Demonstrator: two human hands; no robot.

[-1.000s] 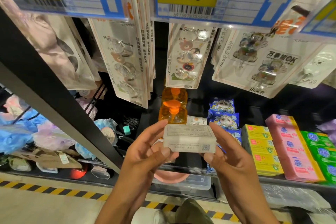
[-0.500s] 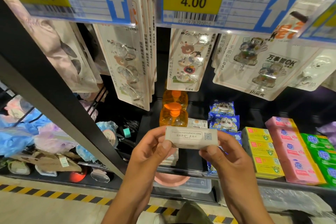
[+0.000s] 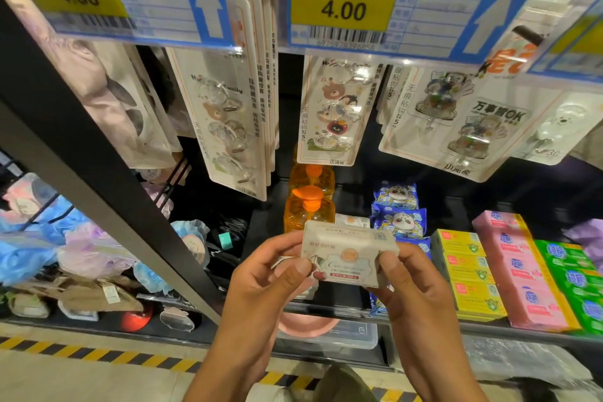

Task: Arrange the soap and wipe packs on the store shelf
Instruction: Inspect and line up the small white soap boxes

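White soap box (image 3: 349, 255) lies long-axis crosswise, printed face toward the camera, before the orange pump bottle (image 3: 308, 212); left hand (image 3: 270, 277) and right hand (image 3: 411, 281) pinch its ends.

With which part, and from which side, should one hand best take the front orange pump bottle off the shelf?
Probably round the body of the front orange bottle, just under its pump, coming from the front-left. It stands upright; another bottle is close behind, a small white box sits at its right, hook cards hang above, and its left side looks free.
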